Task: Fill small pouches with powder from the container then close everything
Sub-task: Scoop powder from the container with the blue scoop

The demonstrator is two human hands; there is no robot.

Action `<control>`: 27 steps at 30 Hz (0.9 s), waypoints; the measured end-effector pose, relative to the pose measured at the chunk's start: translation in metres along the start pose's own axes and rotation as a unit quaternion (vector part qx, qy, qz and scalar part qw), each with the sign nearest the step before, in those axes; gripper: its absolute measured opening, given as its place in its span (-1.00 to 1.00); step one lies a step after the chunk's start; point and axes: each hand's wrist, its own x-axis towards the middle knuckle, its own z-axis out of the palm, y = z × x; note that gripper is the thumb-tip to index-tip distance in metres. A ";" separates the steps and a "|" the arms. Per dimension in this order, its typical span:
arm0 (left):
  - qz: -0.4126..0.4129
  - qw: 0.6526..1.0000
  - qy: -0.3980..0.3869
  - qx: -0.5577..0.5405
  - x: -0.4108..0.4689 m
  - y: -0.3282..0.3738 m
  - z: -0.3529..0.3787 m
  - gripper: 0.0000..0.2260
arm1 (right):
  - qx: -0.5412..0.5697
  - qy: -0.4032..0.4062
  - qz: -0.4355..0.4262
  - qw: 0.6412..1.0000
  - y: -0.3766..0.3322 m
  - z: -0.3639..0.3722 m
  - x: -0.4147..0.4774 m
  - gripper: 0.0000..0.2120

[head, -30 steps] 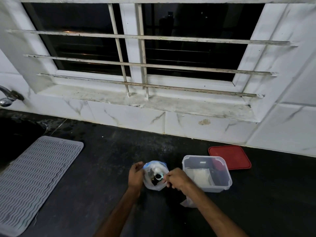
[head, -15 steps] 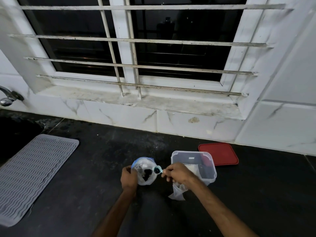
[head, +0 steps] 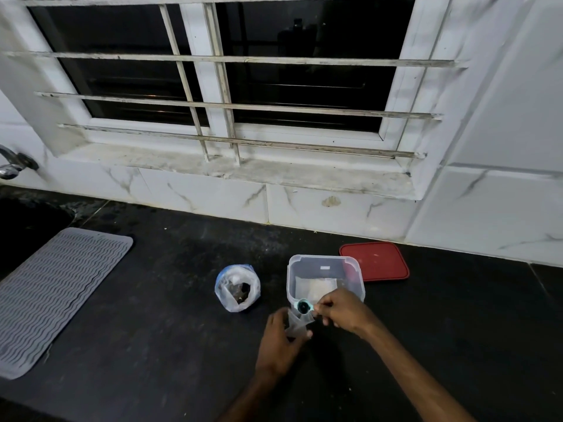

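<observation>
The left hand grips a small clear pouch; the right hand pinches a spoon of dark powder above it — filling is under way. Beyond, the powder bag and container stand open, red lid off — closing remains.

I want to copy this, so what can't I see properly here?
Head view only:
The small clear plastic pouch: mostly covered by the left hand; fill level hidden.
The round teal scoop: handle hidden in the right hand.
The metal tap: cut off by left edge.
</observation>
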 end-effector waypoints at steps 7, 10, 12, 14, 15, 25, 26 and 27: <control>-0.033 0.999 0.032 0.003 0.010 -0.009 0.016 -0.76 | -0.187 0.100 -0.033 0.977 0.005 0.020 -0.008 -0.81; -0.041 0.998 0.027 -0.034 0.008 -0.007 0.016 -0.76 | -0.253 0.115 -0.094 0.956 0.000 0.031 -0.009 -0.80; -0.048 0.996 0.030 -0.064 0.007 -0.005 0.017 -0.77 | -0.288 0.119 -0.114 0.943 0.001 0.035 -0.009 -0.79; -0.050 0.994 0.034 -0.095 0.006 0.001 0.016 -0.76 | -0.279 0.129 -0.117 0.944 0.004 0.037 -0.009 -0.75; -0.052 0.993 0.036 -0.101 0.005 0.003 0.016 -0.75 | -0.270 0.134 -0.118 0.946 0.006 0.037 -0.009 -0.72; -0.042 0.993 0.034 -0.102 0.007 0.002 0.018 -0.67 | -0.138 0.208 -0.116 0.961 0.018 0.040 -0.012 -0.84; -0.041 0.993 0.036 -0.105 0.008 0.002 0.017 -0.68 | -0.116 0.209 -0.105 0.965 0.019 0.041 -0.012 -0.86; -0.041 0.993 0.036 -0.106 0.008 0.000 0.018 -0.68 | -0.095 0.209 -0.093 0.969 0.020 0.042 -0.012 -0.87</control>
